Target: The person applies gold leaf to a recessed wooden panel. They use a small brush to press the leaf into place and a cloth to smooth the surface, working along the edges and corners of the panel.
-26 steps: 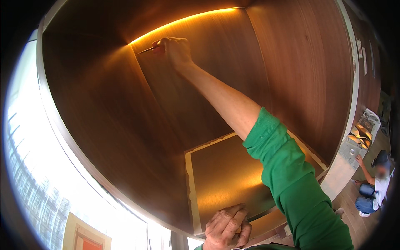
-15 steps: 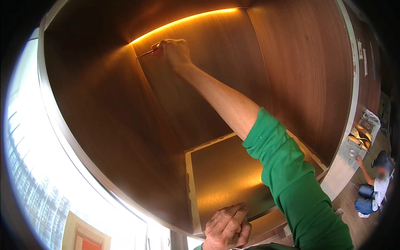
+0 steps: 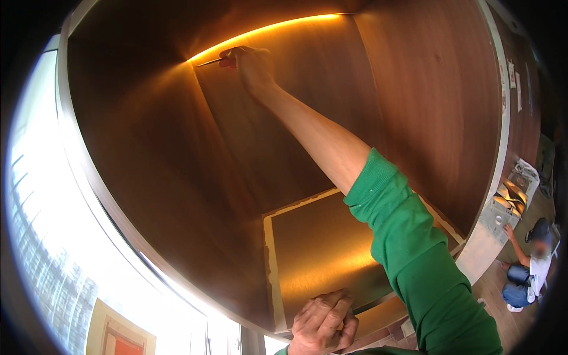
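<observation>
By corner (image 3: 194,63), right hand (image 3: 249,66) grips thin tool (image 3: 209,61); left hand (image 3: 325,322), well apart, curled at panel (image 3: 319,242) edge.

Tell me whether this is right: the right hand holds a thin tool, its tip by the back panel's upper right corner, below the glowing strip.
Wrong corner: the head view shows the tip of the thin tool by the upper left corner of the back panel. The right hand does hold it, below the glowing strip.
</observation>
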Demonstrator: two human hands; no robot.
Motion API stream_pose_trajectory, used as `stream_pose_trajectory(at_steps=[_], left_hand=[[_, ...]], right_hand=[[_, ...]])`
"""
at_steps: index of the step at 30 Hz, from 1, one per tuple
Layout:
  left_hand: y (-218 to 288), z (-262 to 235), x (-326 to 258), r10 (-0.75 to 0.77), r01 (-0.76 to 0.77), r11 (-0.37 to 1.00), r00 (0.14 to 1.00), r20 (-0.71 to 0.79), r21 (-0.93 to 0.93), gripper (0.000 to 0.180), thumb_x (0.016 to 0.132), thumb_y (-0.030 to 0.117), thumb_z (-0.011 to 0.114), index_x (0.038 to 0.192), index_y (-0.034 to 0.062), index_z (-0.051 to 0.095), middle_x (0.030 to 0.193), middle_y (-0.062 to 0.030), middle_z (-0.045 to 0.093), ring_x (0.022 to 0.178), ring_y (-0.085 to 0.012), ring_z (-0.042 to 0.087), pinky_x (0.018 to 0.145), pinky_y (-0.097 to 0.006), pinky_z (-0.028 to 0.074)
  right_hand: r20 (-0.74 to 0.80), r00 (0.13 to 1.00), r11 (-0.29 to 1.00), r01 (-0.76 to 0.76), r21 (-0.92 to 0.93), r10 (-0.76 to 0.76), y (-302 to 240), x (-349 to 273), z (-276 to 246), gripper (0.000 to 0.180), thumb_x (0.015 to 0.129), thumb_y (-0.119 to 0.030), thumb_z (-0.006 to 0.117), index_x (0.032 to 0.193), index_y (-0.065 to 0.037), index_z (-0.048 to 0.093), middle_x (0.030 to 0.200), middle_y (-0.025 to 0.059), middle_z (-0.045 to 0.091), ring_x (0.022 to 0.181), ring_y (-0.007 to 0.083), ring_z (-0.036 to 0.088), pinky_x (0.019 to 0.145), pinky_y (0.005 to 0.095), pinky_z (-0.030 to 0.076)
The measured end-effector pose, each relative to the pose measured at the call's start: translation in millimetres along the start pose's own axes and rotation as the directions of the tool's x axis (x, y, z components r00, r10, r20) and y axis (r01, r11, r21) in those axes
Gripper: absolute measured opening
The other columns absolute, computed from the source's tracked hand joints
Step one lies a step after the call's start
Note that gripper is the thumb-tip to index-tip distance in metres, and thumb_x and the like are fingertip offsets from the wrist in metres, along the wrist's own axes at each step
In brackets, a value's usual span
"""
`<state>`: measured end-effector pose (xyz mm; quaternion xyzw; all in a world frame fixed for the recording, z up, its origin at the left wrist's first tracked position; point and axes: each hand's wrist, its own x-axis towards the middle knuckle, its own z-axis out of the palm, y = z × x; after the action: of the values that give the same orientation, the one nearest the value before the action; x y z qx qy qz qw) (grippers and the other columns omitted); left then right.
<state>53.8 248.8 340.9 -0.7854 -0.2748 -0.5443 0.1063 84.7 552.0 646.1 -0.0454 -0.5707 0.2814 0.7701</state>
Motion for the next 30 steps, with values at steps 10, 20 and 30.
stream_pose_trajectory(at_steps=[10, 20, 30], left_hand=[[-2, -1, -4, -0.006, 0.005, 0.998, 1.0, -0.007, -0.07, 0.038, 0.068, -0.008, 0.068, 0.104, 0.0004, 0.065, 0.079, -0.0111, 0.063, 0.059, -0.0265, 0.06, 0.055, -0.037, 0.05], [-2, -2, 0, 0.034, -0.035, 0.997, 0.999, -0.014, -0.063, 0.037, 0.067, -0.008, 0.067, 0.103, -0.0014, 0.065, 0.077, -0.0117, 0.061, 0.057, -0.0262, 0.058, 0.053, -0.037, 0.049], [-5, 0, -5, 0.047, -0.048, 0.997, 0.999, -0.017, -0.06, 0.035, 0.068, -0.007, 0.066, 0.103, -0.0029, 0.066, 0.088, -0.0158, 0.067, 0.064, -0.0273, 0.065, 0.059, -0.037, 0.054]], right_hand=[[-0.061, 0.998, 0.999, 0.012, -0.031, -0.014, 2, 3, 15, 0.027, 0.088, -0.019, 0.059, 0.092, -0.004, 0.081, 0.086, 0.0072, 0.079, 0.085, 0.0163, 0.067, 0.084, 0.0319, 0.052], [-0.058, 0.998, 0.99, -0.03, -0.137, 0.022, -7, -1, 22, 0.029, 0.089, -0.018, 0.057, 0.094, -0.005, 0.082, 0.09, 0.0067, 0.08, 0.088, 0.0141, 0.065, 0.082, 0.0302, 0.052], [-0.087, 0.996, 1.0, 0.015, -0.024, -0.017, 1, 4, 13, 0.026, 0.086, -0.019, 0.06, 0.085, -0.006, 0.082, 0.075, 0.0064, 0.078, 0.077, 0.0146, 0.07, 0.081, 0.0312, 0.054]])
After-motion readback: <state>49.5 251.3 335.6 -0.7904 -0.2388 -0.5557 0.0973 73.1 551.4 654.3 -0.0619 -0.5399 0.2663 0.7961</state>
